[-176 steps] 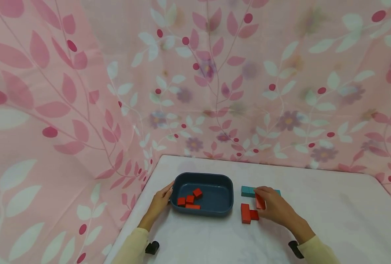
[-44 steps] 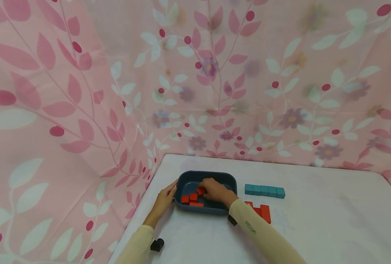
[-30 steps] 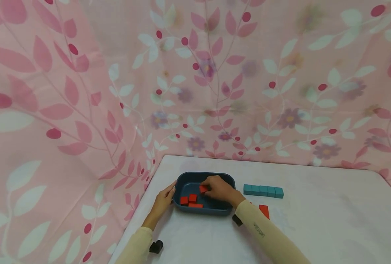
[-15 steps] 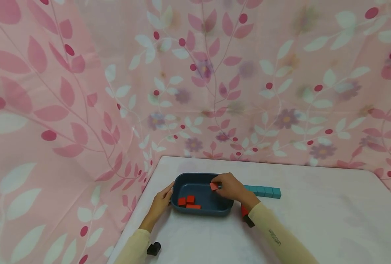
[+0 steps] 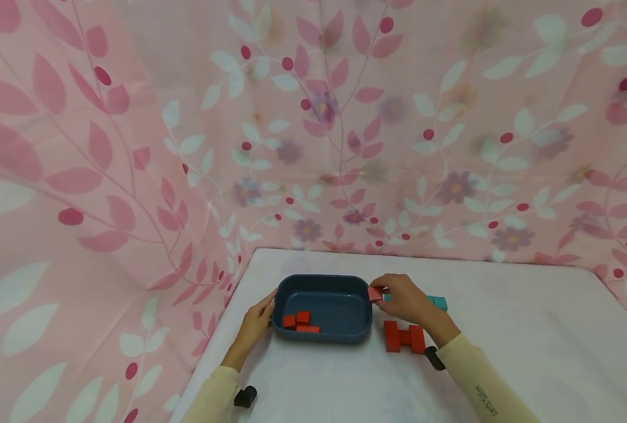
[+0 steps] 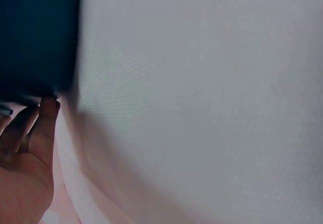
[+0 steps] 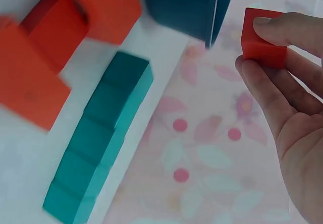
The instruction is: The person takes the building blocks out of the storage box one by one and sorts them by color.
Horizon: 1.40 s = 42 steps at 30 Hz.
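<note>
My right hand (image 5: 411, 302) pinches a red cube (image 5: 375, 294) between thumb and fingers, held up beside the right rim of a dark blue rectangular dish (image 5: 339, 308). In the right wrist view the thumb presses one face of that red cube (image 7: 265, 42), with fingertips behind and below it. My left hand (image 5: 255, 326) rests against the dish's left end, its extended fingertips at the wall; the left wrist view shows these fingers (image 6: 45, 123) right at the dish's edge. Inside the dish, at its near left corner, lie two red cubes (image 5: 303, 318) and a longer red block (image 5: 308, 329).
Right of the dish stand two longer red blocks (image 5: 391, 336) with a smaller red block (image 5: 405, 337) between them. Behind them, a row of turquoise cubes (image 7: 96, 143) is partly hidden by my right hand in the head view. A pink floral cloth (image 5: 324, 147) hangs behind the white table (image 5: 530, 335).
My right hand has lifted a red cube out of the dish and moved right with it, past the rim. Earlier it placed a red block in the group at right. My left hand stays.
</note>
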### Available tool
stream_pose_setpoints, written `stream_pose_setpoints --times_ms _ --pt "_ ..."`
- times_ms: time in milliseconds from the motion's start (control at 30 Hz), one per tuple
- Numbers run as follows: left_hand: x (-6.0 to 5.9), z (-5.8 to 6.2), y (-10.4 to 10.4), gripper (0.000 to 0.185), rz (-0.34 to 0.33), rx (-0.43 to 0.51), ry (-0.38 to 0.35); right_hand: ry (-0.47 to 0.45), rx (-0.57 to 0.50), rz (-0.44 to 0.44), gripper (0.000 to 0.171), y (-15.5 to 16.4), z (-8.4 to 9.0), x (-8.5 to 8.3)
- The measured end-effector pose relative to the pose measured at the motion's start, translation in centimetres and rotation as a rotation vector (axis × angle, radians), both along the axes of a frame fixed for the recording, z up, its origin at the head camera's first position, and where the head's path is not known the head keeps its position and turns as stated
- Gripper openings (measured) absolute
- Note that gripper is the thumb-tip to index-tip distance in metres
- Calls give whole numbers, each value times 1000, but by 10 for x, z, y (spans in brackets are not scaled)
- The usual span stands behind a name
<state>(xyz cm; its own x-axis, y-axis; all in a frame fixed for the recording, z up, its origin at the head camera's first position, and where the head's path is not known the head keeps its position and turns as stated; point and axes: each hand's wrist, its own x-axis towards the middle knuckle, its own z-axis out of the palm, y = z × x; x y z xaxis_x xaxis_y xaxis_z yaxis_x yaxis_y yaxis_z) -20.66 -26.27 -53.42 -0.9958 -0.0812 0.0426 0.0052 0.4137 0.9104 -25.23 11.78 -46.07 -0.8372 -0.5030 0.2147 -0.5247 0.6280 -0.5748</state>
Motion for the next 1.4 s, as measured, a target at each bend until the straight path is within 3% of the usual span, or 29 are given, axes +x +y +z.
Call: stream_pose_setpoints --times_ms 33,367,633,800,1167,1400 --pt "-3 -5 -1 42 9 -7 1 -3 -2 -8 35 4 1 2" --pt "-2 -3 0 41 15 -10 3 -33 72 -77 35 48 -1 12" --pt "-2 -4 -1 42 -6 -20 -11 -23 89 -104 35 77 -12 23" --pt "-2 -2 -2 42 -4 -13 -8 -22 70 -111 36 87 -20 29" --pt "-3 -5 2 42 -6 -22 -26 -124 104 -166 28 98 -46 42" --pt "-4 -3 -1 43 -6 -14 -24 -176 121 -208 33 96 -55 45"
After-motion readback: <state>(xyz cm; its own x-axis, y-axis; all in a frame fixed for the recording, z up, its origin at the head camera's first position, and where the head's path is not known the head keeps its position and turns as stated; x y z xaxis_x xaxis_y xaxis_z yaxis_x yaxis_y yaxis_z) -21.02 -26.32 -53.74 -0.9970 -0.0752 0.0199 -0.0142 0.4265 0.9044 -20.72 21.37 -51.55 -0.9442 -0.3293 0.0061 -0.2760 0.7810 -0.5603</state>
